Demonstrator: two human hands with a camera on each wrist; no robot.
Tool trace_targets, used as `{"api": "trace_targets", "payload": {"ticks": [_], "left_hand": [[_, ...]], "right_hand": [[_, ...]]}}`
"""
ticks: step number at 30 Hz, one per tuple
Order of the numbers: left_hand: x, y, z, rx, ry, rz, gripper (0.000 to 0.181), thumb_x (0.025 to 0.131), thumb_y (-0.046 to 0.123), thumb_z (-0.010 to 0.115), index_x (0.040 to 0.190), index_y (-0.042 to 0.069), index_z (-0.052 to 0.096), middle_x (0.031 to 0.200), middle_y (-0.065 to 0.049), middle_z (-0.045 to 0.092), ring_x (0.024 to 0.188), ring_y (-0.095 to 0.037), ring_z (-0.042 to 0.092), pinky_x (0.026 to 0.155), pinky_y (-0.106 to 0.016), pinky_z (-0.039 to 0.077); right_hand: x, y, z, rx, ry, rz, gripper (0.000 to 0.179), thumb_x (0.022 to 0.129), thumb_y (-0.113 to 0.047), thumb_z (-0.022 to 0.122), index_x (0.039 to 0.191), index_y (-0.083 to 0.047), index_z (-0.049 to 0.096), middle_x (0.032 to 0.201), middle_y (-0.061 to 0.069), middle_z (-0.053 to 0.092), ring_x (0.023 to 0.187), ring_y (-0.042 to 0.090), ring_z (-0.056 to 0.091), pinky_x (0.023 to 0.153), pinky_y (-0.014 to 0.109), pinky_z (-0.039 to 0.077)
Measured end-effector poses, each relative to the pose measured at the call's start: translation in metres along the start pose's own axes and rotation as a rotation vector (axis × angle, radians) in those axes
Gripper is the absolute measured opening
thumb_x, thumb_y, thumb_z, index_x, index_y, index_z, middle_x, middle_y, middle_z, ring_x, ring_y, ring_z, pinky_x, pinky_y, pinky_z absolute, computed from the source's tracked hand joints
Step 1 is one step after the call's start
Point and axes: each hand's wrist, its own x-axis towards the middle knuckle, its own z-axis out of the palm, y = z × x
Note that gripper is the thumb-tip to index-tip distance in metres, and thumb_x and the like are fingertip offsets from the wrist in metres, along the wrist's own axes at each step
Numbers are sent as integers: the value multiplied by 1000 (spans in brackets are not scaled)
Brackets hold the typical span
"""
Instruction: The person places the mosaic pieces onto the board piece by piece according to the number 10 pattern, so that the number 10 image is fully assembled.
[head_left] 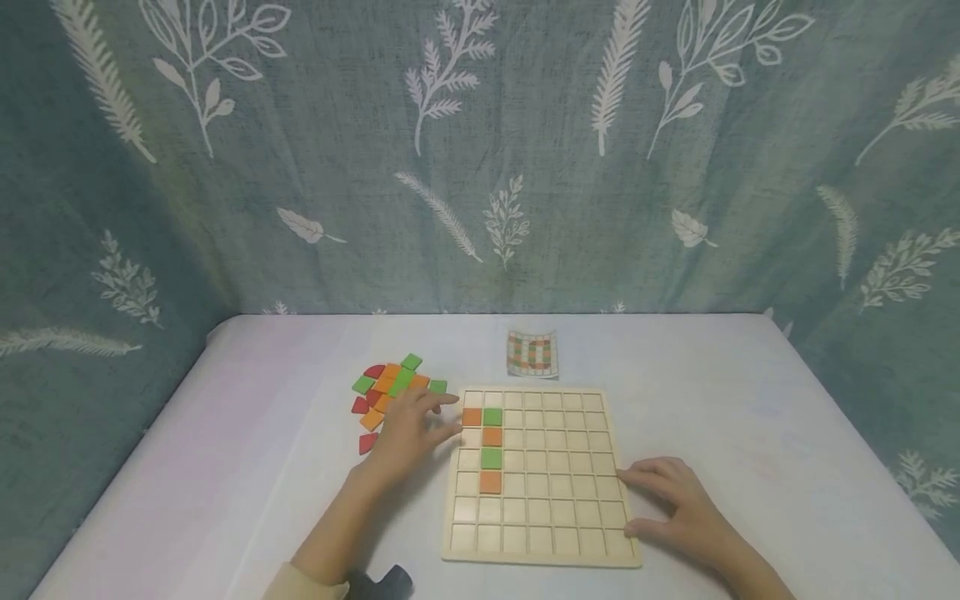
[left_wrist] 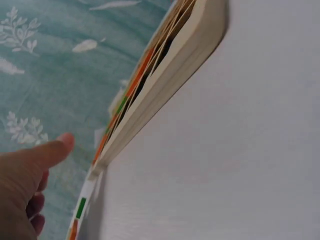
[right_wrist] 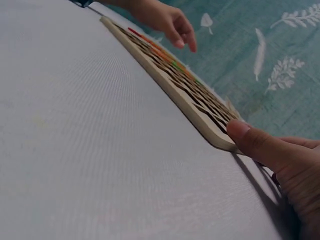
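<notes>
A pale wooden grid board (head_left: pixel 540 507) lies on the white table, with several orange and green square tiles (head_left: pixel 491 459) in its two left columns. My left hand (head_left: pixel 408 429) hovers by the board's left edge, thumb and index finger apart; nothing shows between them in the head view. In the left wrist view, the thumb of that left hand (left_wrist: pixel 30 175) points toward the board (left_wrist: pixel 160 95). On the opposite side, my right hand (head_left: pixel 678 508) touches the board's right edge with thumb and fingertips. The right wrist view shows that thumb (right_wrist: pixel 240 129) against the board's corner.
A loose pile of red, orange and green tiles (head_left: pixel 402 382) lies left of the board, partly behind my left hand. Beyond the board lies a small patterned card (head_left: pixel 532 355). A dark object (head_left: pixel 390 583) sits at the near edge. Leaf-printed green cloth (head_left: pixel 360 250) stands behind the table.
</notes>
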Motion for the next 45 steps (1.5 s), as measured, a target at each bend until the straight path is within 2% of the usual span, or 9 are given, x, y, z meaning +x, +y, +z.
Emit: {"api": "trace_targets", "payload": {"ticks": [5,7,12,17,25,29,34,39,45], "left_hand": [[10,-10,-5,29,40,-87,42,77,26,77,116,16,67,97,-6,58,98,-28,47,86,-47,29],[14,-15,-6,51,37,-116,43,78,27,76,118,16,66,97,-7,55,99,-30,45,86,-50,25],[24,-27,-5,121,0,-201,46,80,28,74,122,15,64,97,-8,52,103,-30,41,86,-51,24],[28,-30,-3,138,-17,-259,40,80,26,73,118,14,67,100,-9,54,106,-30,41,91,-54,19],[20,-30,0,171,32,-139,28,76,27,77,99,12,74,99,-7,61,103,-30,50,92,-58,20],[13,-27,2,158,20,-150,28,73,28,79,95,12,74,86,-3,57,93,-26,50,89,-53,21],[5,-22,4,170,-7,-168,29,73,30,79,95,12,75,83,1,54,91,-22,48,83,-45,24],[-4,-19,3,176,-5,-150,27,74,31,78,94,13,75,79,2,51,90,-21,46,83,-44,24],[-13,-17,-1,184,10,-108,27,72,30,79,92,12,74,82,2,55,93,-22,48,84,-46,24]], "right_hand": [[0,-4,0,15,-2,-9,57,59,-37,84,111,-20,68,106,-12,60,102,4,45,92,17,30],[0,-6,0,17,6,-22,57,59,-37,85,111,-20,68,106,-11,61,102,4,46,92,17,30],[1,-7,2,22,15,-45,58,59,-38,84,112,-21,68,106,-10,61,101,6,47,91,18,32],[0,-5,3,28,6,-47,57,59,-38,84,111,-20,68,107,-11,61,102,5,47,92,17,31],[0,-3,2,7,-10,-18,56,60,-39,84,111,-21,68,107,-15,60,102,4,46,91,18,31],[0,-3,1,10,-13,-9,57,60,-39,84,111,-21,68,107,-14,60,103,4,46,91,19,31],[-2,-2,0,-2,-17,8,57,60,-40,83,111,-21,68,108,-14,60,103,3,45,91,20,32],[-2,0,0,-7,-6,-11,57,60,-38,84,111,-20,68,108,-13,60,103,4,46,92,20,31],[1,-1,-1,-1,10,-40,57,60,-36,85,111,-19,68,107,-11,61,102,5,46,92,18,31]]}}
